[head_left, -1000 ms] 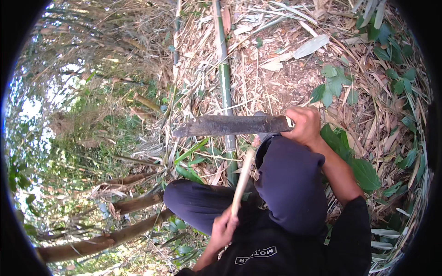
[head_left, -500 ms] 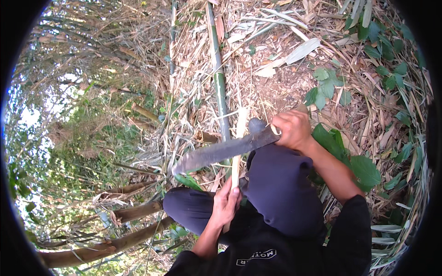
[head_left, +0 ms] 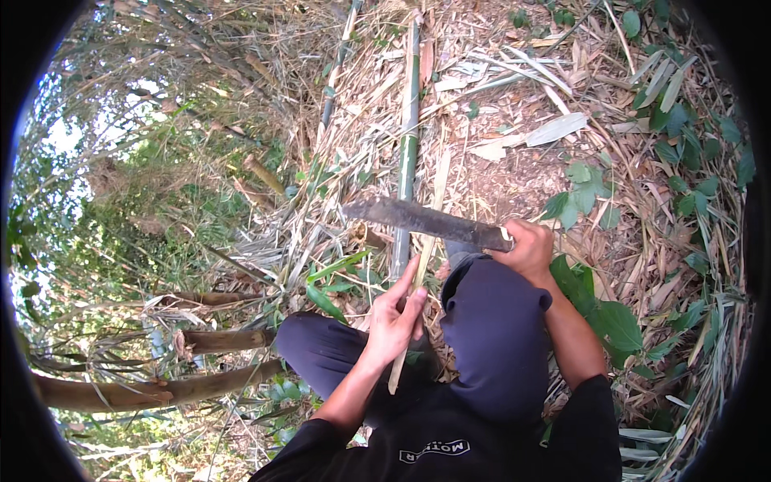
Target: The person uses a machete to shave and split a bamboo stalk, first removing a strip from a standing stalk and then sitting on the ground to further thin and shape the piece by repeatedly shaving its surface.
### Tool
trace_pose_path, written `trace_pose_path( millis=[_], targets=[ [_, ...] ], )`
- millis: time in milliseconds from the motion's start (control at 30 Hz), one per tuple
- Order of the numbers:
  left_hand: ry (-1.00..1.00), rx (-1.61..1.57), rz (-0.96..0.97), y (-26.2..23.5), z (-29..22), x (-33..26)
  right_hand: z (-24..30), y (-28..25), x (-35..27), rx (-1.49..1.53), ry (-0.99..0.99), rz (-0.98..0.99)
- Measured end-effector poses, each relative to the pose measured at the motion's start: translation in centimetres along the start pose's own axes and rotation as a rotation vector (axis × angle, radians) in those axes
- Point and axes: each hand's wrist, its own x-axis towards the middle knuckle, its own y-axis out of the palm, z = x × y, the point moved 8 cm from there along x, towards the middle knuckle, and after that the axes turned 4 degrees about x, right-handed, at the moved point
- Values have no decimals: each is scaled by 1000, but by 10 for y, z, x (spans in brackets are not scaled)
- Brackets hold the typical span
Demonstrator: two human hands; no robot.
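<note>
1. Here, the right hand (head_left: 526,247) is clenched around the handle end of a machete (head_left: 426,218), its grip mostly hidden inside the fist, just beyond the right knee.
2. The machete's dark, worn blade points left, tilted slightly upward toward its tip, and passes in front of a pale bamboo strip (head_left: 424,259); whether the two touch, I cannot tell.
3. The left hand (head_left: 393,325) grasps that strip below the blade, thumb on the near side and forefinger stretched along it.
4. The strip slants between the bent knees, its upper end showing past the blade and its lower end emerging under the hand, near the lap.
5. A green bamboo pole (head_left: 409,136) runs lengthwise just left of the strip, and the blade's outer part crosses over it.
6. The person wears dark trousers (head_left: 498,337) and a black shirt (head_left: 514,442).
7. Dry leaf litter (head_left: 490,88) surrounds the pole; broad green leaves (head_left: 618,325) stand beside the right forearm.
</note>
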Motion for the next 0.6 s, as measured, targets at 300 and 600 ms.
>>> trace_pose_path(
  millis=[300, 600],
  targets=[
    [59, -16, 108, 34, -13, 56, 23, -6, 10, 1, -302, -12],
    [33, 180, 187, 46, -8, 7, 0, -7, -1, 93, -220, -38]
  ],
)
